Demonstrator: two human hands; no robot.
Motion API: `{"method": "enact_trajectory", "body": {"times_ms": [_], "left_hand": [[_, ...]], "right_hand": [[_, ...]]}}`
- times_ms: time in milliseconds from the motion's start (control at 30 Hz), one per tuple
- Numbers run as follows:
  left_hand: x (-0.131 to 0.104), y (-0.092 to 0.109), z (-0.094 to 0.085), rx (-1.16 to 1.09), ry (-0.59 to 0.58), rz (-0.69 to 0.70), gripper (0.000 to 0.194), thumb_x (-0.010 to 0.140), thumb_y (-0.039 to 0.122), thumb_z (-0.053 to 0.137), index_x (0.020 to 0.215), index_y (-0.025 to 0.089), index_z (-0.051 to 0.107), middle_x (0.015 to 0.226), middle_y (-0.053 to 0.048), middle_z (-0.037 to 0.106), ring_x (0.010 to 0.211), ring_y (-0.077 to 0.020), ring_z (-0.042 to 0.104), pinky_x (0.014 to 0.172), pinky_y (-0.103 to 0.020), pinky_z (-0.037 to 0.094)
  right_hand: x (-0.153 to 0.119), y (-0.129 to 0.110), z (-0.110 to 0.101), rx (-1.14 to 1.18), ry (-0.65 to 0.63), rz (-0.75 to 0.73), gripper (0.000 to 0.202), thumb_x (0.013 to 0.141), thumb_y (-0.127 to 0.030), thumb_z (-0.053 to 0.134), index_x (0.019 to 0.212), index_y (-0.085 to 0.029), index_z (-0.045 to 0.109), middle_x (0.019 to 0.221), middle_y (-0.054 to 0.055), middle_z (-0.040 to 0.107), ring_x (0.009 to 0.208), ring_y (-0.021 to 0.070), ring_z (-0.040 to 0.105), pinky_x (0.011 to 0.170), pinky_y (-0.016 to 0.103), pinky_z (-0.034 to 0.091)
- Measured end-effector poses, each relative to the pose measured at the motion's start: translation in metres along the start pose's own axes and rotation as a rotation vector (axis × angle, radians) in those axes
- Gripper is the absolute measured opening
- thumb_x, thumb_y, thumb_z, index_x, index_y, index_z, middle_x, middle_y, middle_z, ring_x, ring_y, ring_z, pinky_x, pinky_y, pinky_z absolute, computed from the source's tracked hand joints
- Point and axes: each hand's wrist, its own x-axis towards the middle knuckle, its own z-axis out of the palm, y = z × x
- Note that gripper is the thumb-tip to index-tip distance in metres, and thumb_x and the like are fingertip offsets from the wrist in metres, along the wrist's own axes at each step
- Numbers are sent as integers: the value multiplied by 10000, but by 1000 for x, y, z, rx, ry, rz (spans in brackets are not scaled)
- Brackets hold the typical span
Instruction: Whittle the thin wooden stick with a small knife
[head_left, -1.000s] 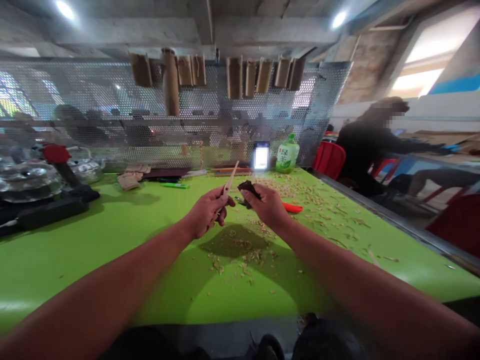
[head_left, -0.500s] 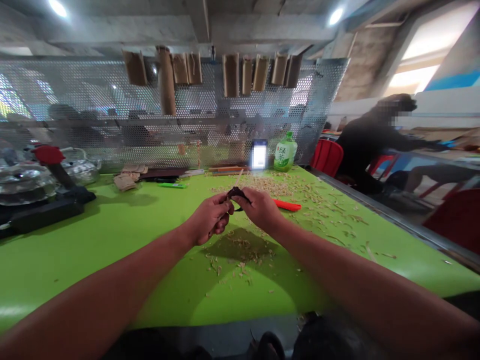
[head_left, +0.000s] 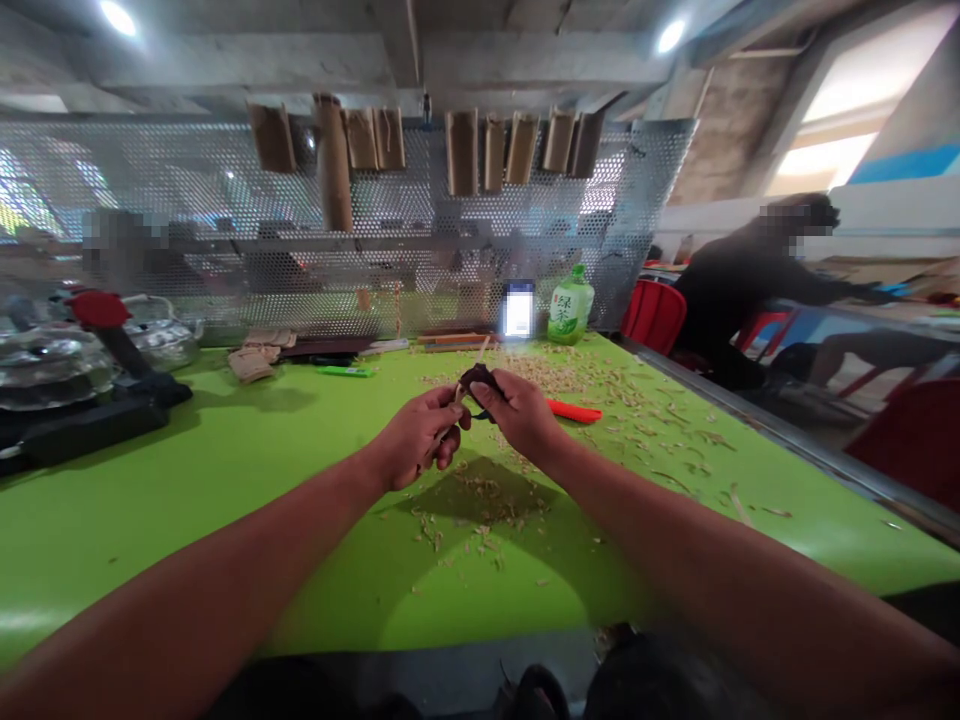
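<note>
Since a second ago the hands have closed together: the stick, then tilted up and clear of the right hand, now meets the dark piece that hand holds, and the view has barely shifted.

The left hand (head_left: 416, 440) is curled shut around a thin pale stick (head_left: 459, 388), fingers folded under and thumb on top; the stick's tip points up and away toward the right hand. The right hand (head_left: 519, 412) pinches a small dark piece (head_left: 478, 378) between thumb and fingers, held against the stick's upper end. What the dark piece is cannot be told. Both hands hover above the green table (head_left: 187, 480), touching each other at the fingertips.

Below them lies a scatter of pale shavings (head_left: 480, 500), with a denser spread further back and to the right. Just behind the right hand lies an orange knife (head_left: 574, 410). At the table's far edge stand a lit phone (head_left: 518, 310) and a green bottle (head_left: 570, 305), side by side before a perforated metal screen (head_left: 225, 200). A green lighter (head_left: 345, 371) lies to the left. Another person in dark clothes (head_left: 739, 285) sits to the right, well apart.
</note>
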Motion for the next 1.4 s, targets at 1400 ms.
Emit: {"method": "enact_trajectory", "body": {"times_ms": [1400], "left_hand": [[2,-3,-5,51,-1,-52,173,808,316,624,853,189,515,611,73,437,356,-18,319,318,-147,249]], "right_hand": [[2,1,-2,77,-50,141,382,865,-486,502,610,-206,458,534,-31,445,520,109,397,490,246,273]]}}
